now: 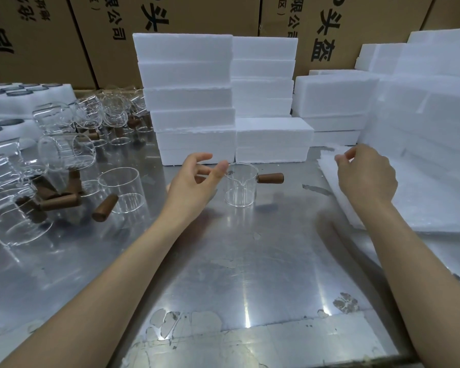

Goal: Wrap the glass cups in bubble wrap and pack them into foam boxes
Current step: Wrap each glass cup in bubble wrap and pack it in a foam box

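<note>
The glass cup [241,185] stands upright on the tabletop [250,261], straight ahead of me and just in front of the foam boxes [197,102]. Its pouring lip faces me and its wooden handle [271,178] sticks out level to my right, so the long axis runs left to right across my view. My left hand [194,179] is the nearer one: the cup lies just to the right of my fingers [221,168], the thumb tip right at the rim on the left side. I cannot tell whether it touches the glass. That hand is loosely spread, thumb and forefinger apart, with nothing in it.

My right hand [367,176] is farther off, to the right past the handle, over the stack of white wrap sheets [422,203]. Its fingertips are drawn together at the top sheet's far corner, seemingly pinching it.

To the left lie many more glass cups [64,155], several tipped on their sides, well apart from this one. Beyond them are foam trays [24,102] with round wells, and cardboard cartons [197,11] stand behind everything. Nothing stands between either hand and the cup; for a right-hand grasp I judge the handle would come first.
</note>
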Motion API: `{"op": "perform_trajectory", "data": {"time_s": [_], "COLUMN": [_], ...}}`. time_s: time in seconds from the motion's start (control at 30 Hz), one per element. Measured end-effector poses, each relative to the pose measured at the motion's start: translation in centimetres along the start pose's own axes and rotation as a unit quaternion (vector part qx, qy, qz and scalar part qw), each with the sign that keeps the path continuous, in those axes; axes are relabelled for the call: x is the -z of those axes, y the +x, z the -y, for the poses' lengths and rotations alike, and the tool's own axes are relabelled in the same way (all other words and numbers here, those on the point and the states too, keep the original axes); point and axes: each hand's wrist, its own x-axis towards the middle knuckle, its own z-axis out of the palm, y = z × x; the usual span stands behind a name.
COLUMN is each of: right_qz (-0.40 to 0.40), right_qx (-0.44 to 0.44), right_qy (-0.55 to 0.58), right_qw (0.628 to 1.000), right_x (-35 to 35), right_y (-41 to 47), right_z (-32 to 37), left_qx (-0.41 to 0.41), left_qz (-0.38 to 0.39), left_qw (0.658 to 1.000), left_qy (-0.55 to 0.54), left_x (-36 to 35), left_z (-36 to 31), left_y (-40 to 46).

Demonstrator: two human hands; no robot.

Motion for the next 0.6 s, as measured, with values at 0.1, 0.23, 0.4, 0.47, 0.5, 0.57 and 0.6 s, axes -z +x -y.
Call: {"op": "perform_trajectory", "data": {"time_s": [0.1,0.23,0.4,0.47,0.5,0.57,0.6], "right_qz": [-0.121,-0.166,0.105,0.233,0.275,0.319,0.327], "right_qx": [0.1,0.253,0.105,-0.021,-0.066,-0.115,-0.121], "right_qy": [0.15,0.311,0.586,0.708,0.749,0.79,0.797], "right_qw": [0.976,0.901,0.796,0.667,0.599,0.511,0.494], "right_x": [0.7,1.5,2.0,2.5,2.7,3.1,3.3], "right_y": [-0.3,-2.6,-4.5,-4.1,-3.8,-3.3,-3.2], "right_z": [0.9,3.7,5.5,5.5,5.3,5.0,4.9], "left_qx": [-0.026,-0.115,-0.284,-0.341,-0.359,-0.377,-0.385], "left_qz": [-0.032,-0.065,-0.025,-0.011,-0.007,0.004,0.01], "left_qw": [0.999,0.987,0.936,0.912,0.904,0.897,0.895], "left_qy": [0.015,0.093,0.205,0.228,0.233,0.231,0.226], "left_x": [0.0,-0.1,-0.2,-0.6,-0.7,-0.9,-1.0], "left_z": [-0.1,-0.2,-1.2,-1.5,-1.7,-2.1,-2.3], "left_y": [-0.1,-0.5,-1.6,-2.0,-2.1,-2.3,-2.5]}}
